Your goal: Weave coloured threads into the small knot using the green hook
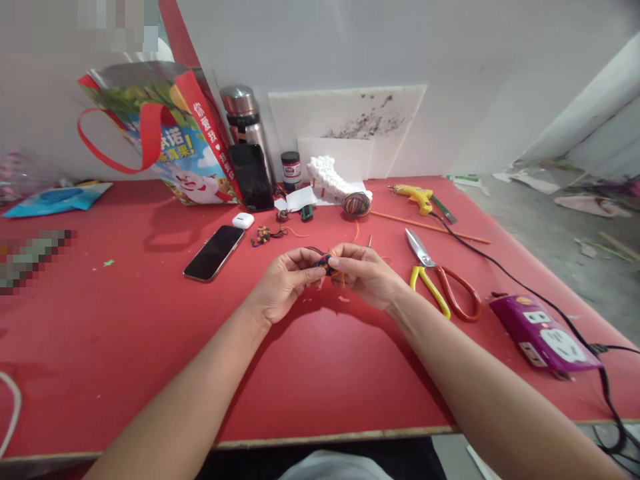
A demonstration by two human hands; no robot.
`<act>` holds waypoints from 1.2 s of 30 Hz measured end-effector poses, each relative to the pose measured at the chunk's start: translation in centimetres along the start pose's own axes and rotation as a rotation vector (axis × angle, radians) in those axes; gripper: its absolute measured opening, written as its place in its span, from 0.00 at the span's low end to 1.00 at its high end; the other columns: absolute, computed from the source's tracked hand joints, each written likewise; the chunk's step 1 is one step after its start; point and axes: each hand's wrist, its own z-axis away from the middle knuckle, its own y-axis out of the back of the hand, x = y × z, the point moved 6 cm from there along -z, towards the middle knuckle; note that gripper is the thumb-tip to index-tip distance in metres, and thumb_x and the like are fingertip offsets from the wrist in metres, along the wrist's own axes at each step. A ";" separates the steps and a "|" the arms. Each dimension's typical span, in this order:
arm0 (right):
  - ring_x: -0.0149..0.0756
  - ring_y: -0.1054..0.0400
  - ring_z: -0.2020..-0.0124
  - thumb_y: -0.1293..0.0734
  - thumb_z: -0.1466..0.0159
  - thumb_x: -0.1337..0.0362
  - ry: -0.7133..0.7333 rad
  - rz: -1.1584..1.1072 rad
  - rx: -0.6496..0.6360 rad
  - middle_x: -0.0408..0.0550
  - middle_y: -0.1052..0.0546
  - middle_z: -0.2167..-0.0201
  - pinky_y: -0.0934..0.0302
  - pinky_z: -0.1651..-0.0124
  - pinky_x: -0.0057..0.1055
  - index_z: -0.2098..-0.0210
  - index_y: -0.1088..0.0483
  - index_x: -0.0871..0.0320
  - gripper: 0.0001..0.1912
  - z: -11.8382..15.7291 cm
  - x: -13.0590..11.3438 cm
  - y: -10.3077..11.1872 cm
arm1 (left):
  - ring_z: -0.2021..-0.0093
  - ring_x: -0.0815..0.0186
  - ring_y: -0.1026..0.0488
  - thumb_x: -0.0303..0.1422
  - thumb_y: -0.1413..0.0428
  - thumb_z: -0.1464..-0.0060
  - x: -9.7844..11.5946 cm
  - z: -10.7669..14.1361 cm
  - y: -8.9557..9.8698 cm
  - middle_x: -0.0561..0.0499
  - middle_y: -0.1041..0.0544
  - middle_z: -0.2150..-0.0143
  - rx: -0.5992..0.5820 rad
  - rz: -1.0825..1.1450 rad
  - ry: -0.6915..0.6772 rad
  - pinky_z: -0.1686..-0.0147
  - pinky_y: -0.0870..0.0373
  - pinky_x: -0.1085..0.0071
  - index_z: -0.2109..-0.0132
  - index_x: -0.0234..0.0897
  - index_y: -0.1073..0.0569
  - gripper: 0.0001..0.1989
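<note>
Between my two hands, over the middle of the table, is a small multicoloured crochet piece [327, 262] in dark and orange yarn. My left hand [295, 277] pinches its left side with thumb and fingers. From the right, my right hand [364, 272] grips the same piece, and a loose orange strand hangs below it. Yarn runs up from there to a variegated yarn ball [357, 204]. A thin metal hook or needle [369, 241] pokes up behind my right hand, its lower part hidden. Another small crochet piece [262, 235] lies beyond my left hand.
Scissors [425, 263], a purple power box [545, 332] with a black cable and a yellow glue gun [417, 196] lie right. A phone [215, 253], earbud case [243, 221], propped phone [251, 177], thermos [247, 120] and gift bag [165, 140] stand left. An orange stick [430, 227] lies behind.
</note>
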 end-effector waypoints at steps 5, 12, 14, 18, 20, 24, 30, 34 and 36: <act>0.25 0.46 0.79 0.13 0.55 0.55 -0.032 -0.105 -0.008 0.35 0.36 0.83 0.45 0.72 0.28 0.79 0.30 0.56 0.24 0.1 0.7 -0.7 | 0.64 0.69 0.21 0.30 0.18 0.68 0.0 0.0 -0.2 0.53 0.16 0.66 -0.010 0.070 -0.013 0.61 0.27 0.73 0.65 0.39 0.14 0.20; 0.25 0.44 0.77 0.12 0.54 0.57 -0.017 -0.162 0.067 0.36 0.30 0.78 0.47 0.73 0.27 0.73 0.28 0.56 0.23 -0.2 0.9 -0.3 | 0.64 0.69 0.21 0.32 0.20 0.60 -0.2 0.0 0.0 0.50 0.15 0.63 0.007 0.049 0.012 0.58 0.27 0.70 0.61 0.35 0.14 0.17; 0.25 0.45 0.77 0.12 0.55 0.56 -0.006 -0.163 0.072 0.35 0.32 0.79 0.48 0.74 0.26 0.73 0.28 0.56 0.25 -0.2 0.8 -0.2 | 0.64 0.66 0.21 0.31 0.20 0.59 -0.5 0.0 -0.1 0.48 0.15 0.63 0.007 0.027 0.033 0.57 0.27 0.68 0.63 0.33 0.15 0.16; 0.24 0.46 0.78 0.12 0.54 0.54 -0.036 -0.139 0.034 0.35 0.34 0.80 0.49 0.74 0.25 0.73 0.28 0.56 0.25 -0.2 0.8 -0.4 | 0.66 0.68 0.23 0.31 0.21 0.59 -0.6 0.1 -0.1 0.49 0.16 0.67 0.012 0.013 0.044 0.60 0.29 0.69 0.64 0.32 0.14 0.15; 0.24 0.47 0.79 0.11 0.54 0.55 -0.051 -0.115 0.014 0.34 0.36 0.82 0.50 0.74 0.26 0.73 0.27 0.57 0.25 -0.2 0.8 -0.4 | 0.69 0.71 0.25 0.31 0.20 0.59 -0.5 0.1 -0.1 0.51 0.18 0.70 0.008 0.020 0.044 0.63 0.31 0.72 0.66 0.33 0.15 0.15; 0.23 0.48 0.79 0.12 0.54 0.57 -0.019 -0.053 -0.040 0.36 0.32 0.80 0.54 0.73 0.28 0.74 0.27 0.57 0.24 -0.1 0.6 -0.4 | 0.70 0.72 0.26 0.32 0.19 0.62 -0.4 0.2 -0.2 0.52 0.20 0.71 -0.002 0.042 0.073 0.64 0.30 0.73 0.67 0.33 0.15 0.16; 0.22 0.55 0.80 0.12 0.53 0.52 0.010 -0.043 -0.106 0.34 0.37 0.83 0.60 0.73 0.29 0.74 0.28 0.56 0.25 0.1 0.2 -0.9 | 0.69 0.71 0.25 0.36 0.18 0.66 -0.2 0.6 -0.6 0.51 0.18 0.69 -0.027 0.066 0.098 0.64 0.27 0.73 0.68 0.33 0.16 0.20; 0.22 0.50 0.80 0.12 0.53 0.57 0.014 -0.027 -0.055 0.35 0.33 0.82 0.59 0.73 0.29 0.74 0.27 0.57 0.23 0.2 0.0 -0.7 | 0.70 0.71 0.25 0.37 0.19 0.63 0.2 0.5 -0.7 0.51 0.18 0.69 -0.019 0.051 0.067 0.66 0.27 0.73 0.66 0.34 0.16 0.19; 0.21 0.48 0.80 0.12 0.54 0.58 0.011 -0.011 -0.022 0.35 0.33 0.81 0.59 0.73 0.28 0.74 0.26 0.58 0.23 0.2 0.0 -0.5 | 0.70 0.71 0.25 0.41 0.19 0.63 0.4 0.4 -0.6 0.51 0.18 0.69 -0.004 0.040 0.045 0.66 0.26 0.73 0.66 0.34 0.15 0.21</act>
